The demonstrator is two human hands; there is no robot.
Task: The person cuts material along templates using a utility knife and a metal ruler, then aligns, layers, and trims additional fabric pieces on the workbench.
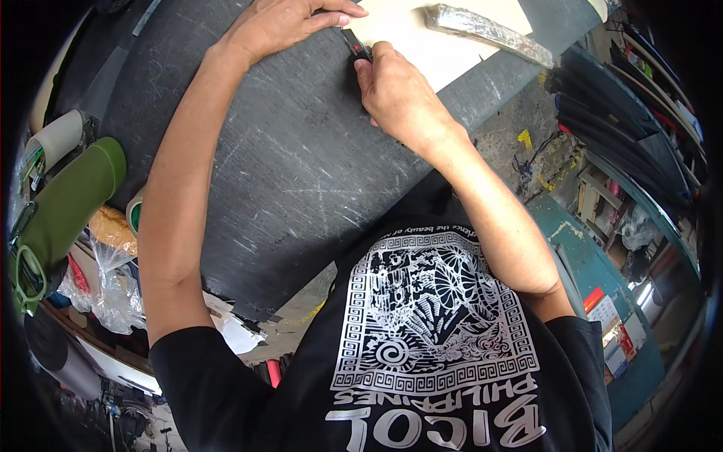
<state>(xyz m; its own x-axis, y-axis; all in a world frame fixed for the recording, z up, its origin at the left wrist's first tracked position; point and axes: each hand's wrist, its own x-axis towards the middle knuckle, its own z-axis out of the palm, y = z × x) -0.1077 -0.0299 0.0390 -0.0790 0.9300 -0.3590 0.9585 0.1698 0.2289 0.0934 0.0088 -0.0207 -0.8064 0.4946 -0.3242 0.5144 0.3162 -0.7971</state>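
Observation:
My right hand [403, 90] is closed round a black box cutter [357, 47] with a red spot on it. The cutter's tip is at the left edge of a cream sheet [403, 38], which lies on the dark, scratched work surface [301, 151]. My left hand [290, 24] rests at the sheet's upper left edge, fingers stretched out and pressing down, partly cut off by the picture's top. Across the right part of the sheet lies a curved bar [489, 32] wrapped in shiny clear tape, touched by neither hand.
A green roll [83, 188] and a pale roll [60, 139] stand left of the table, by a crumpled clear plastic bag [113, 279]. Dark sheets [610, 105] are stacked on the right, above a teal cabinet [584, 248]. The table's near edge runs diagonally before me.

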